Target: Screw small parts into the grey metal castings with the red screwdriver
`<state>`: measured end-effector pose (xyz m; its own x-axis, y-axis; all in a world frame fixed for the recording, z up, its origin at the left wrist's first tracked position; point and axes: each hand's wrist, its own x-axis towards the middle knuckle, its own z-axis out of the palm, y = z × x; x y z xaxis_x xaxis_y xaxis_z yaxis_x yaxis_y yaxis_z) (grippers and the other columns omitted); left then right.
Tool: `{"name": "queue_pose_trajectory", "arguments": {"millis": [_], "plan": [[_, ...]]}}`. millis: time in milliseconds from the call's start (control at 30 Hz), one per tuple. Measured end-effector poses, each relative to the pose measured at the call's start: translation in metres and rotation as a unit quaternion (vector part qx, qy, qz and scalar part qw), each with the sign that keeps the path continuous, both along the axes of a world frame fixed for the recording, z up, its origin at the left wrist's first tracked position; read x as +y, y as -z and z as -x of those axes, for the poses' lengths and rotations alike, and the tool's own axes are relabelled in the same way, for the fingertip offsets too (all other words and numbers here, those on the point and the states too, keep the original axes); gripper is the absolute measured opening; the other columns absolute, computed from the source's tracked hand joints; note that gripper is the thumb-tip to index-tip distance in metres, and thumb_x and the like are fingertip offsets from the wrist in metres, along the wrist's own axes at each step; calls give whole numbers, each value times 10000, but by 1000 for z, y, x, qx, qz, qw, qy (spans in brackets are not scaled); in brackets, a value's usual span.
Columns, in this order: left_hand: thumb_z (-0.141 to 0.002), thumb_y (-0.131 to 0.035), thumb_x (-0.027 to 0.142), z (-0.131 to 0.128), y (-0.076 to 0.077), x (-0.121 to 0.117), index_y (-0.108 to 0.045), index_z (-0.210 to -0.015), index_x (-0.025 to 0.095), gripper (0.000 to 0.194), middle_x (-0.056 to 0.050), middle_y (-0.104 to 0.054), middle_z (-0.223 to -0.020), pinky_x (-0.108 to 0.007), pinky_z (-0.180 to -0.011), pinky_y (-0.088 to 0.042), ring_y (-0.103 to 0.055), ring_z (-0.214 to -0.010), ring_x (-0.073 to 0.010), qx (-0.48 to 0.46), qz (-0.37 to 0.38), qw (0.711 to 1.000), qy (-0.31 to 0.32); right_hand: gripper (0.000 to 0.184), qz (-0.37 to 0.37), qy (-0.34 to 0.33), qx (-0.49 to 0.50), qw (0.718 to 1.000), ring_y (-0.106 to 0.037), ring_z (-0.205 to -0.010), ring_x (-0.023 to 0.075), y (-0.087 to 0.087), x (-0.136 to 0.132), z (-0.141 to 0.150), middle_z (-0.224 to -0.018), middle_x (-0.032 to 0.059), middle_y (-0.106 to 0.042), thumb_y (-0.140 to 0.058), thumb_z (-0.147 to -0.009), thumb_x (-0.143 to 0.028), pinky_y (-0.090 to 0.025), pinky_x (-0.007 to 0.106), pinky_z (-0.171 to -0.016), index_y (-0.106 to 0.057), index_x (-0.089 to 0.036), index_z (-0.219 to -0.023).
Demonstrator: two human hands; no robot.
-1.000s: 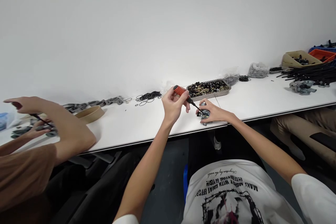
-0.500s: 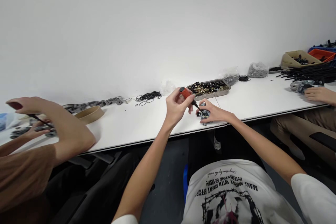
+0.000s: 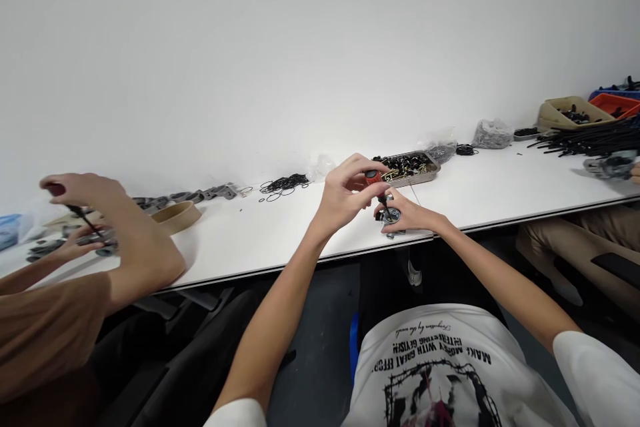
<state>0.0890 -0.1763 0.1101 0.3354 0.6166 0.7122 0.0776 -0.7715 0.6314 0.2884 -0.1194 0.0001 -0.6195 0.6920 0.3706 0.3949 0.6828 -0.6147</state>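
Observation:
My left hand (image 3: 350, 190) pinches the red and black handle of a screwdriver (image 3: 374, 178). The screwdriver stands nearly upright, and its dark shaft points down into a small round metal part (image 3: 391, 215). Around that part, close to the table's front edge, my right hand (image 3: 407, 212) is closed and keeps it on the white table (image 3: 280, 233). Whether the tip sits in a screw is too small to tell.
Behind my hands stands a metal tray (image 3: 417, 178) of brass and black pieces. Black rubber rings (image 3: 285, 183) lie left of it. A co-worker's arm (image 3: 143, 233) with a screwdriver reaches in at left. Bins (image 3: 570, 121) and black rods (image 3: 590, 137) are at right.
My left hand has shifted right and tipped the screwdriver from a slant to nearly upright. My right hand stays on the metal part. The co-worker's hand at right has moved further right with a part.

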Motion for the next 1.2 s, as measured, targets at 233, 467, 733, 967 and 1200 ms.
{"name": "queue_pose_trajectory", "arguments": {"millis": [233, 467, 733, 967, 1200], "plan": [[-875, -726, 369, 1, -5, 18, -757, -1013, 211, 212, -53, -682, -824, -256, -456, -568, -678, -622, -155, 21, 6, 1000, 3, 431, 33, -10, 5, 999, -579, -1196, 263, 0, 12, -3, -1242, 66, -488, -881, -760, -478, -480, 437, -1141, -761, -271, -1118], [-840, -747, 257, -13, -18, 42, -724, -1036, 181, 212, -41, -680, -817, -220, -435, -498, -628, -548, -109, 3, 91, 996, 11, 470, 72, -29, -16, 997, -587, -1222, 294, -9, 18, -2, -1269, 107, -593, -891, -748, -490, -462, 446, -1129, -781, -241, -1131], [-829, -765, 220, -19, -29, 45, -681, -1054, 187, 242, -22, -668, -776, -258, -534, -536, -636, -575, -121, 60, 114, 992, -2, 545, 71, -7, 1, 997, -650, -1125, 283, -70, 26, -34, -1268, 107, -700, -845, -774, -515, -545, 463, -986, -744, -260, -1245], [-813, -754, 187, -18, -24, 59, -613, -1124, 159, 343, -62, -707, -832, -313, -589, -588, -657, -607, -143, 11, 166, 986, -3, 271, -87, 40, 139, 986, -630, -946, 191, -170, 1, -26, -1133, 74, -696, -676, -946, -402, -541, 363, -845, -746, -205, -1118], [-807, -769, 216, -9, -18, 70, -533, -1268, 185, 519, -43, -716, -853, -309, -581, -592, -690, -622, -157, -23, 152, 988, 27, 189, -64, -20, -71, 995, -636, -966, 224, -197, 1, -7, -1051, 72, -697, -739, -878, -338, -507, 360, -812, -794, -228, -1022]]}}
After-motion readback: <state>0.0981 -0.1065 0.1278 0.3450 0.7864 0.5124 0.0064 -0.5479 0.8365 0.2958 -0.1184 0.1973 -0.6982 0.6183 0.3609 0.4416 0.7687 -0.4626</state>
